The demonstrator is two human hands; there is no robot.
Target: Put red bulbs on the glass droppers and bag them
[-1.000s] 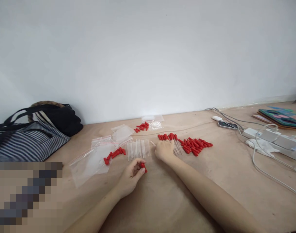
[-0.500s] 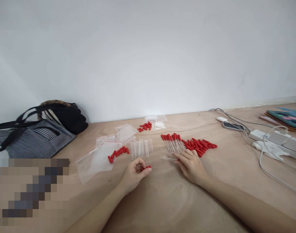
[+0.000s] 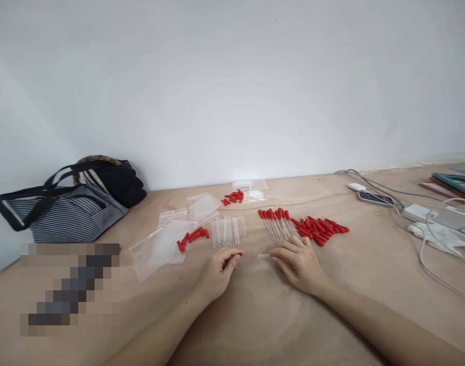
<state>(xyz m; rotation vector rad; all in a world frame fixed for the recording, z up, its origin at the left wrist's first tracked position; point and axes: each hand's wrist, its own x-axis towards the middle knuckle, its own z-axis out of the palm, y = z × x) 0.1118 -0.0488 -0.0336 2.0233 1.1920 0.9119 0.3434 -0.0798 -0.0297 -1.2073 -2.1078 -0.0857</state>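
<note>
My left hand (image 3: 220, 272) is closed round a red rubber bulb (image 3: 240, 253); only its end shows past the thumb and finger. Between the fingers of my right hand (image 3: 297, 262) is a clear glass dropper tube (image 3: 263, 256), its end pointing left at the bulb with a gap between them. Just beyond my left hand lies a row of bare clear tubes (image 3: 227, 231). Above my right hand are droppers with red bulbs fitted (image 3: 274, 221), side by side. A heap of red bulbs (image 3: 319, 229) lies to their right, and several loose red bulbs (image 3: 194, 235) are at the left.
Clear zip bags (image 3: 159, 251) lie left of the tubes. Farther back are small red bulbs (image 3: 233, 197) and thin tubes (image 3: 254, 195). A striped bag (image 3: 78, 213) stands at the left. A phone (image 3: 375, 198), cables, tissue (image 3: 438, 236) and a power strip (image 3: 417, 212) occupy the right.
My left hand has turned so the bulb's end faces right, its fingers closing further round it. My right hand has levelled the tube toward the bulb. The whole view has shifted slightly.
</note>
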